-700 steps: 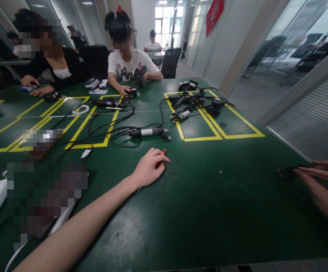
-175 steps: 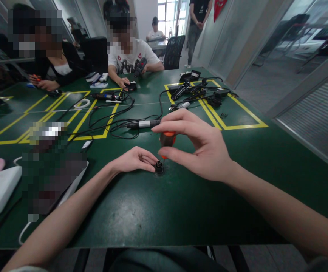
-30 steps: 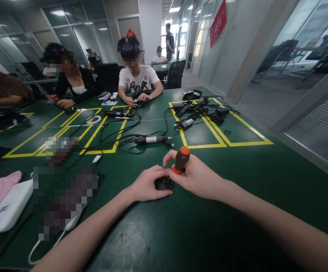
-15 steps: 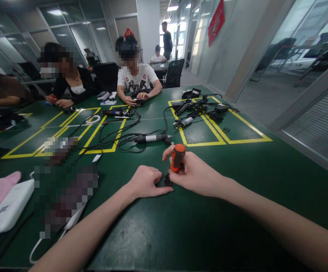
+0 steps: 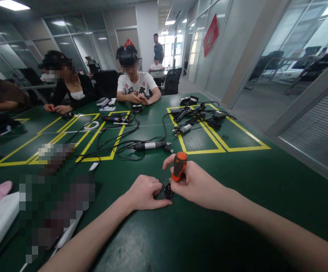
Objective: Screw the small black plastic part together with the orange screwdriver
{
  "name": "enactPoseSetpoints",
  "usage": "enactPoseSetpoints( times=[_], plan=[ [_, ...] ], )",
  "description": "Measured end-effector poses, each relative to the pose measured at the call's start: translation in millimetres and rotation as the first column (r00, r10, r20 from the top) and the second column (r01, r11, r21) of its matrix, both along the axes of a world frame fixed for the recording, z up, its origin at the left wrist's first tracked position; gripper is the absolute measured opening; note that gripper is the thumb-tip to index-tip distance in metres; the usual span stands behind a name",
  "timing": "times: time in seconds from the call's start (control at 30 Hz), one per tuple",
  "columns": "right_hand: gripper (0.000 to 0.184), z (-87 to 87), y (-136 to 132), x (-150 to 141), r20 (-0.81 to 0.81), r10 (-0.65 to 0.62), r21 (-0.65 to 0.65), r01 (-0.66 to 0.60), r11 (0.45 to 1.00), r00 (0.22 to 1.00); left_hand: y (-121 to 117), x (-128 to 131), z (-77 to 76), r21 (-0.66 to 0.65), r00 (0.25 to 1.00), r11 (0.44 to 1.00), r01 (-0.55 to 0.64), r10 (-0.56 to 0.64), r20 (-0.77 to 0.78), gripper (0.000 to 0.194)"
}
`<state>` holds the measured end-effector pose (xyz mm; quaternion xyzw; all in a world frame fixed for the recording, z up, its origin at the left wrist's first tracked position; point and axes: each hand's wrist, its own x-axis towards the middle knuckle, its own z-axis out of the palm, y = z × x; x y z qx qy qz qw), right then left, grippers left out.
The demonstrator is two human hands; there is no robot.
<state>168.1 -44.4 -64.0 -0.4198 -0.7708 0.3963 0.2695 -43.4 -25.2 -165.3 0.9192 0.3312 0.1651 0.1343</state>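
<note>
My right hand (image 5: 196,185) is closed round the stubby orange and grey handle of a screwdriver (image 5: 180,166), which stands nearly upright, leaning slightly. Its shaft is hidden by my fingers. Beneath it, on the green table, is a small black round part (image 5: 168,191). My left hand (image 5: 147,192) rests on the table and steadies this part between its curled fingers and stretched thumb. Whether the screwdriver's tip touches the part, I cannot tell.
Beyond my hands lies a black and silver pen-shaped power tool (image 5: 149,146) with a looped cable. Several tools and cables (image 5: 186,113) crowd the yellow-taped boxes. A white box (image 5: 2,223) lies left. Across the table sits a co-worker (image 5: 137,85).
My view has tilted up, so the table and hands sit lower in the picture. Both hands keep their hold. The co-worker opposite has raised their hands off a black object.
</note>
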Motion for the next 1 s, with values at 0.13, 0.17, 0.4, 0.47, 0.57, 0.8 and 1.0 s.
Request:
enactPoseSetpoints(
  times=[0.13, 0.17, 0.4, 0.47, 0.57, 0.8, 1.0],
  plan=[
    [0.037, 1.8, -1.6, -0.8, 0.024, 0.008, 0.011, -0.008, 1.0, 1.0, -0.9, -0.1, -0.7, 0.025, 1.0, 1.0, -0.003, 0.004, -0.023, 0.055],
    [0.038, 1.7, -1.5, -1.3, 0.034, 0.009, 0.011, -0.009, 1.0, 0.999, -1.2, -0.1, -1.0, 0.036, 1.0, 0.999, -0.004, 0.005, -0.027, 0.053],
    [0.029, 0.5, -0.1, -4.3, 0.08, -0.004, 0.05, 0.0, 0.999, 0.997, -1.5, 1.0, -0.8, 0.07, 0.999, 0.998, -0.002, 0.006, -0.054, 0.049],
    [0.018, 0.5, 0.0, -4.3, 0.105, -0.034, 0.073, 0.026, 0.997, 0.994, -0.7, 0.9, 0.7, 0.058, 0.998, 0.998, -0.001, 0.004, -0.059, 0.048],
    [0.016, 0.3, 1.0, -3.4, 0.11, -0.03, 0.09, 0.02, 0.996, 0.994, 0.3, 0.3, 3.1, 0.036, 0.999, 0.999, 0.0, 0.001, -0.052, 0.049],
    [0.034, 0.6, 1.9, -1.6, 0.022, -0.025, 0.027, 0.025, 0.999, 0.999, -0.4, -1.1, 4.6, 0.045, 0.998, 0.999, 0.009, -0.006, -0.055, 0.047],
    [0.034, -0.5, -0.1, -1.5, 0.026, -0.017, 0.032, 0.016, 0.999, 1.0, 0.4, -0.6, 2.3, 0.052, 0.997, 0.999, 0.013, -0.009, -0.077, 0.047]
  ],
)
